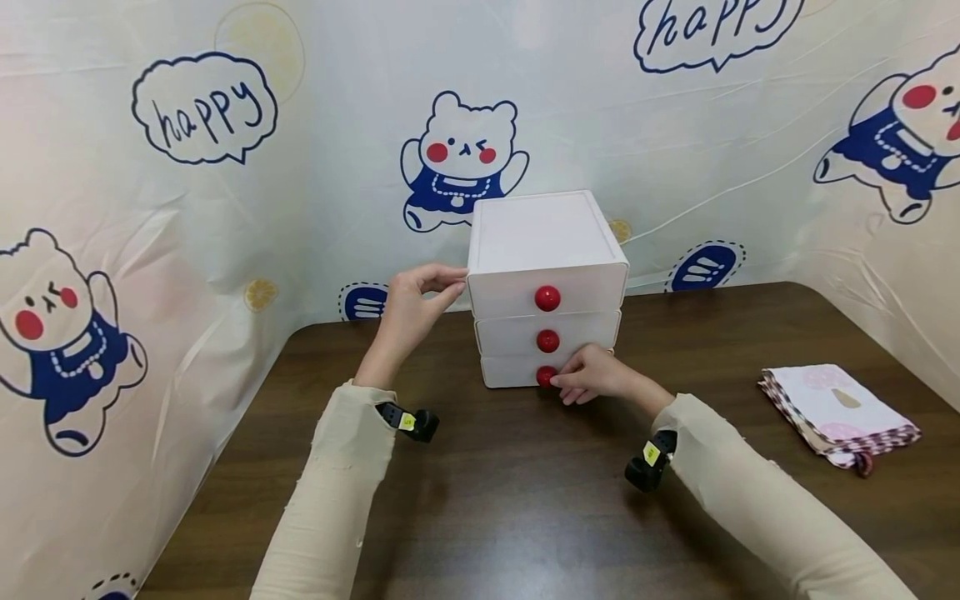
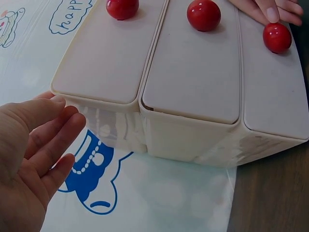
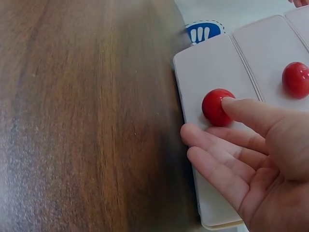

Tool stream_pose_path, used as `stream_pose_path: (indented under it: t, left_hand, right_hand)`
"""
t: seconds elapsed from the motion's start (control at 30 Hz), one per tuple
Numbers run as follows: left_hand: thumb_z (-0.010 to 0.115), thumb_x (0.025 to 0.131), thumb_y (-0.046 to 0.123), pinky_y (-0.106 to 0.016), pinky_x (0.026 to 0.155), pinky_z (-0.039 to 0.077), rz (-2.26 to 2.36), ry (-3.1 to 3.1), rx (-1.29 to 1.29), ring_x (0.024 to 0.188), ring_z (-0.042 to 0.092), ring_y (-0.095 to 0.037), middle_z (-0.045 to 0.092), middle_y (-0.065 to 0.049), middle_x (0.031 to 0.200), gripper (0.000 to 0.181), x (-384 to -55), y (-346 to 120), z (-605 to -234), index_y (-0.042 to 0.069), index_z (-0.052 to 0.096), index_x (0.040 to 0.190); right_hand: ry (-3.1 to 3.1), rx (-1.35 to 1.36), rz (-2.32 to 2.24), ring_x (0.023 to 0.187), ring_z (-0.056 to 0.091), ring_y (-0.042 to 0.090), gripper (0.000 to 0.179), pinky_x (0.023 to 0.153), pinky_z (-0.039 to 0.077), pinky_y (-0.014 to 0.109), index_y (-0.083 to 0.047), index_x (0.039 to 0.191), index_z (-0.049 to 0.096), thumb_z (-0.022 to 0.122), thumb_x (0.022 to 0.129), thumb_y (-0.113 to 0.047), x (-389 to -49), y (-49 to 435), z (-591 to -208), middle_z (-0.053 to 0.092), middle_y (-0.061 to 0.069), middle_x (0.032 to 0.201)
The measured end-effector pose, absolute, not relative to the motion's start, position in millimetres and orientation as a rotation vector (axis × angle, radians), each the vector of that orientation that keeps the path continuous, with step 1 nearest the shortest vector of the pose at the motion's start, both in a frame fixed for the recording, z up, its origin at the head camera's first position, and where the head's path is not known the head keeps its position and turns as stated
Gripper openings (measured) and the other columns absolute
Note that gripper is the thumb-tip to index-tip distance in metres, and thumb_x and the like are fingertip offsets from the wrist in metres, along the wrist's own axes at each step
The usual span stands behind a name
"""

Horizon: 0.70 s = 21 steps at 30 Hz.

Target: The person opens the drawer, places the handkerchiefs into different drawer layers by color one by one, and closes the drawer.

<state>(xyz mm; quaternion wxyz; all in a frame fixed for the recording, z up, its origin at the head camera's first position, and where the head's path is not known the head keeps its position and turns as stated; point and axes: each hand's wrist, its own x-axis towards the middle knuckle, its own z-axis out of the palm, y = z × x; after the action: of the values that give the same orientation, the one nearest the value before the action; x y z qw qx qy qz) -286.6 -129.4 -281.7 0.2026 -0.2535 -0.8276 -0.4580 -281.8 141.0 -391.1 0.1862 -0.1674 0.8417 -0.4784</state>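
Observation:
A white three-drawer box (image 1: pixel 551 233) stands on the table, each drawer front carrying a round red knob. My left hand (image 1: pixel 420 312) is at the box's upper left edge, fingertips touching or very near the corner. In the left wrist view, that hand's (image 2: pixel 34 145) fingers are relaxed, with nothing held between them. At the bottom drawer, my right hand (image 1: pixel 596 375) has its thumb and index finger at the lowest red knob (image 3: pixel 217 107), pinching it. The other fingers of the right hand (image 3: pixel 241 159) extend below the knob. All drawers look closed.
A folded cloth (image 1: pixel 840 408) with a checked border lies to the right on the brown wooden table (image 1: pixel 510 500). Behind the box hangs a printed cloth backdrop (image 1: pixel 337 167) with bear drawings. Both wrists wear black camera straps.

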Motion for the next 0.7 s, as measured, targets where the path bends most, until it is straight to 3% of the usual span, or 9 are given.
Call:
stream_pose_path:
  t: [0.7]
  left_hand:
    - [0.067,0.083,0.006,-0.025,0.071,0.051,-1.274,-2.306,-0.707,0.08,0.063,-0.013,0.069,-0.006,0.093,0.018,-287.2,-129.2,-282.4,0.006,0.069,0.101]
  right_hand:
    - [2.398,-0.406,-1.427,0.068,0.067,0.028,0.03,0.06,0.055,0.035,0.012,0.096,0.066,0.064,0.087,-0.017,-275.8,135.7,-393.6,0.067,0.015,0.075]
